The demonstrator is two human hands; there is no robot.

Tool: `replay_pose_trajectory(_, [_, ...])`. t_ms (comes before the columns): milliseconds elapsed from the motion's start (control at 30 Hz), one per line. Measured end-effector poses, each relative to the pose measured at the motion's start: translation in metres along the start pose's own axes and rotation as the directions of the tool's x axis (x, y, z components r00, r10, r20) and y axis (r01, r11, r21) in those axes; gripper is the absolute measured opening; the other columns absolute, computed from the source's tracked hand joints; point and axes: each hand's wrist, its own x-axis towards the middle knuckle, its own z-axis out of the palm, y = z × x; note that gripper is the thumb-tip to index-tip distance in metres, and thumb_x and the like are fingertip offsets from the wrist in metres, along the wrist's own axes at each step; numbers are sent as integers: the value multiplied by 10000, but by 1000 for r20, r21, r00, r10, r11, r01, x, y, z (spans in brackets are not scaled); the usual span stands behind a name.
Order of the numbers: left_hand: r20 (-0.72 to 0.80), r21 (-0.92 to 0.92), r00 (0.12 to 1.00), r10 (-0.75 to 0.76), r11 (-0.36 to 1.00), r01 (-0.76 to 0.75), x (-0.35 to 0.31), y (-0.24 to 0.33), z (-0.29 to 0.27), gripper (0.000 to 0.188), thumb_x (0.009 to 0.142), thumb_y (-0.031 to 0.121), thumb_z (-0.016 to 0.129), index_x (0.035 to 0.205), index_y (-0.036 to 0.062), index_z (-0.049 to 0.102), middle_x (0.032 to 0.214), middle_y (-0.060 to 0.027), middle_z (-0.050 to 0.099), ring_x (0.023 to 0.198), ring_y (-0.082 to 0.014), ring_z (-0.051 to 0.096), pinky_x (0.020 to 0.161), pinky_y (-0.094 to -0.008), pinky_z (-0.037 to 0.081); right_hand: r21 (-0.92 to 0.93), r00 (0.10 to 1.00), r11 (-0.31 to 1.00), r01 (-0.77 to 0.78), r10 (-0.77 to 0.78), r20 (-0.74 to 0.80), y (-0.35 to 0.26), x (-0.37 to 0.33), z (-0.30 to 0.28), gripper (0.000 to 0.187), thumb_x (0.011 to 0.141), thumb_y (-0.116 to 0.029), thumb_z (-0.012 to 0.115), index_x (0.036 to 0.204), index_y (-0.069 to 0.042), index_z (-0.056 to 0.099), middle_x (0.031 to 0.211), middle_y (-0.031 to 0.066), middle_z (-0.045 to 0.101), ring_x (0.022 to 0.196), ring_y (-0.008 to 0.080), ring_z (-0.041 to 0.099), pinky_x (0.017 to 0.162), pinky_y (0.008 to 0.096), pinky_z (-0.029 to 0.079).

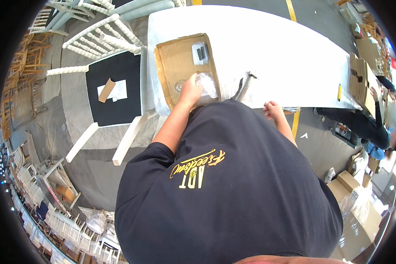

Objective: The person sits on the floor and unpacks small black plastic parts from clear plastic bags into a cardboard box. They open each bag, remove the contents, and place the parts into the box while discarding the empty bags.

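- Work holder: the open cardboard box (161, 72) lies on the white table (290, 57), close to the person's front edge. Its low walls probably keep small parts from straying.
- Main item: the clear plastic bag (209, 83) is inside the box, toward the side nearer the body, presumably for short reach.
- Second item: a small packet (199, 53) with dark pieces lies at the far right of the box, apart from the bag.
- Tool: the hammer (250, 77) lies on the table to the right of the box, between the two hands, likely parked within easy reach.
- Adjacent furniture: the chair (114, 90) stands or lies left of the table; its orientation is unclear. Its black panel serves as a ledge for a paper sheet (121, 89) and a brown cardboard piece (106, 90).
- Left hand (192, 90): extends forward over the box, forearm slanting inward, back of the hand up. Fingertips are at the bag's left edge; whether they pinch it cannot be told.
- Right hand (273, 110): held low at the table's front edge, fingers loosely bent and slightly parted, with nothing visible between them.
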Motion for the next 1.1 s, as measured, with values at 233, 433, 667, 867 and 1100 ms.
replay_pose_trajectory(233, [-63,96,998,20,995,-14,-4,6,-6,589,837,166,619,1389,-27,544,1300,-296,619,1231,-421,587,1073,-450,455,-210,980,958,196,-198,9,-48,12,16,275,952,-279,609,1054,-28,653,889,107,721,604,165,636,561,347,529])
replay_pose_trajectory(433, [-238,1,967,93,995,-96,1,3,-13,439,853,117,636,1276,0,631,1179,-237,685,1070,-357,675,958,-419,526,-382,770,679,627,-613,177,-118,-5,84,430,920,-366,680,1186,-29,659,981,169,734,971,334,695,860,421,538])
replay_pose_trajectory(667, [-399,83,904,154,988,-132,-7,3,-38,211,895,116,633,1078,36,702,1006,-157,723,898,-296,708,825,-392,554,-611,740,478,632,-606,292,-143,-9,140,480,917,-435,682,1153,-20,639,1005,220,719,1015,390,680,881,480,523])
replay_pose_trajectory(867, [60,41,990,125,991,-128,-18,-18,-32,263,919,170,627,1117,30,729,1079,-136,744,1013,-226,706,900,-349,541,-536,644,405,741,-657,393,-146,3,158,352,904,-344,688,1046,-26,638,930,211,712,927,401,681,822,503,518])
replay_pose_trajectory(1100, [309,228,948,78,961,-154,-11,-5,-6,337,803,205,645,1080,33,730,1060,-236,713,986,-366,703,851,-458,555,-507,487,233,830,-746,455,-153,18,172,334,876,-299,678,1076,-38,626,966,232,691,950,441,657,819,531,514])
